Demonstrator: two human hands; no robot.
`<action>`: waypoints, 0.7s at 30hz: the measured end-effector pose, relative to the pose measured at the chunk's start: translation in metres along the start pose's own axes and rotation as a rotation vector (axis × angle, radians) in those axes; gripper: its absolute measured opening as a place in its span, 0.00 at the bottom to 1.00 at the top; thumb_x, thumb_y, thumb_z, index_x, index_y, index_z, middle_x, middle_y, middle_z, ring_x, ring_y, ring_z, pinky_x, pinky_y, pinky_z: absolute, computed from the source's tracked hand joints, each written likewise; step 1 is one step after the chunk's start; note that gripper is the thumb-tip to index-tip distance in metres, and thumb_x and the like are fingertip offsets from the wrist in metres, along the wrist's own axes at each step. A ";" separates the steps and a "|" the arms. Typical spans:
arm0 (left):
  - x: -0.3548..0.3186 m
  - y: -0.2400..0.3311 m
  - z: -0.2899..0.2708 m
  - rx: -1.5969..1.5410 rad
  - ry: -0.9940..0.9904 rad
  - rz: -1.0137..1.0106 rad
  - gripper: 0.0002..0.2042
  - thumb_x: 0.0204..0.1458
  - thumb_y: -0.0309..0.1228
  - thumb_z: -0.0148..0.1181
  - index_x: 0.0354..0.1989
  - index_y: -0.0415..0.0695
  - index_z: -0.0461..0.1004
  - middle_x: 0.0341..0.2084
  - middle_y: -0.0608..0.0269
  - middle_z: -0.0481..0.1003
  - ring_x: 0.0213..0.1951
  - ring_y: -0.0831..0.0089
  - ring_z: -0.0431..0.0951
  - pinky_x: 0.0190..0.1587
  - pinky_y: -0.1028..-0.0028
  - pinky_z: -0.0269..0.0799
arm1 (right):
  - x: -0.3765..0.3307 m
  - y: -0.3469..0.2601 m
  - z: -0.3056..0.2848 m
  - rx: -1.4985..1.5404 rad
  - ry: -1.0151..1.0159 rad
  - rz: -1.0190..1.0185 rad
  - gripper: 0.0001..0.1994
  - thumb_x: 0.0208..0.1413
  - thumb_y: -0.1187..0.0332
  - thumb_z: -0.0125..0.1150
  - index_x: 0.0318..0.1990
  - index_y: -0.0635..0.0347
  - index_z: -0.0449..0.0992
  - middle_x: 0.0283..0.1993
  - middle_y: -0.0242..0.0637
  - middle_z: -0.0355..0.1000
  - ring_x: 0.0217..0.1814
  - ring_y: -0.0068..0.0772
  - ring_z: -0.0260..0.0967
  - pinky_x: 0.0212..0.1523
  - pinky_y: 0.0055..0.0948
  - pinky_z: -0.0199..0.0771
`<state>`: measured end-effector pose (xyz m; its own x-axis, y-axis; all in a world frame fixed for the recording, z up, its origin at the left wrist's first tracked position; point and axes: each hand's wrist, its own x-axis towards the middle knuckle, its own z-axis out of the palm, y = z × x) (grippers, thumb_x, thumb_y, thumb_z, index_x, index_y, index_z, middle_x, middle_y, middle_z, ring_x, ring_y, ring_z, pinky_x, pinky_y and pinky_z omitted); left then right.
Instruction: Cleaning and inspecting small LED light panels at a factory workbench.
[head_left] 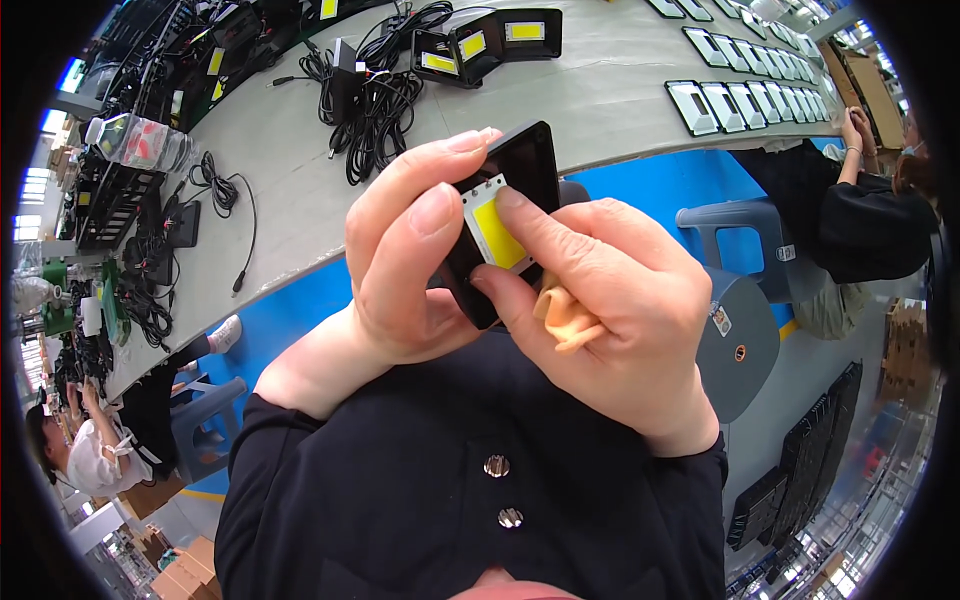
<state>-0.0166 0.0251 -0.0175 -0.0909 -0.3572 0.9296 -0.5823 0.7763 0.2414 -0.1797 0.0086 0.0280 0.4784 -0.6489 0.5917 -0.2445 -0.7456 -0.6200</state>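
My left hand [395, 250] is closed round the side of a shallow black rectangular housing [540, 155], held tilted above my lap. Inside it lies an LED panel [493, 232], a white-edged plate with a yellow light field. The index finger and thumb of my right hand [625, 290] grip this panel by its upper and lower edges. Whether the panel rests fully on the housing floor, I cannot tell. A crumpled tan rubbery piece [568, 315] sticks out from under my right hand's curled fingers.
Beyond my hands on the grey table [590, 110] stand several black housings with yellow panels [470, 45], beside tangled black cables [375, 120]. Rows of white-framed parts [750, 105] lie at far right. A plastic bottle [150, 143] is at left. People sit on both sides; a blue-grey stool [735, 345] stands at right.
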 end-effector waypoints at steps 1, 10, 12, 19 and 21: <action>0.000 -0.001 0.000 0.021 0.006 0.011 0.34 0.44 0.28 0.70 0.58 0.38 0.56 0.49 0.39 0.65 0.46 0.51 0.76 0.44 0.63 0.78 | 0.001 0.001 0.001 0.011 -0.005 -0.005 0.22 0.36 0.79 0.72 0.44 0.65 0.79 0.29 0.37 0.73 0.26 0.29 0.69 0.26 0.23 0.70; -0.010 -0.007 -0.001 -0.077 0.016 0.023 0.35 0.45 0.29 0.70 0.59 0.38 0.54 0.50 0.37 0.65 0.46 0.51 0.75 0.45 0.64 0.78 | 0.003 0.003 0.003 0.004 -0.077 0.022 0.21 0.36 0.79 0.71 0.44 0.66 0.79 0.28 0.38 0.72 0.26 0.30 0.69 0.25 0.24 0.69; -0.005 -0.006 -0.006 -0.077 -0.019 0.003 0.36 0.45 0.29 0.70 0.59 0.38 0.54 0.50 0.37 0.64 0.46 0.51 0.75 0.45 0.64 0.78 | 0.002 0.005 0.005 -0.039 -0.090 0.011 0.21 0.37 0.78 0.72 0.44 0.66 0.79 0.29 0.38 0.72 0.26 0.30 0.70 0.25 0.24 0.69; -0.008 -0.003 -0.005 -0.065 -0.012 -0.069 0.38 0.44 0.30 0.71 0.60 0.38 0.52 0.51 0.37 0.64 0.46 0.53 0.75 0.43 0.65 0.79 | 0.006 0.008 0.008 -0.129 0.012 0.002 0.16 0.35 0.73 0.74 0.37 0.58 0.83 0.30 0.32 0.59 0.25 0.25 0.55 0.23 0.22 0.57; -0.003 0.001 -0.009 0.065 -0.151 -0.081 0.49 0.41 0.34 0.74 0.66 0.44 0.40 0.55 0.33 0.60 0.52 0.52 0.72 0.50 0.59 0.76 | 0.007 0.017 0.009 -0.107 0.116 -0.038 0.19 0.33 0.73 0.78 0.36 0.61 0.78 0.30 0.30 0.58 0.25 0.22 0.55 0.25 0.19 0.57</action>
<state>-0.0096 0.0318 -0.0171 -0.1591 -0.4952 0.8541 -0.6429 0.7085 0.2910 -0.1726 -0.0074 0.0172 0.3897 -0.6284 0.6733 -0.3194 -0.7779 -0.5412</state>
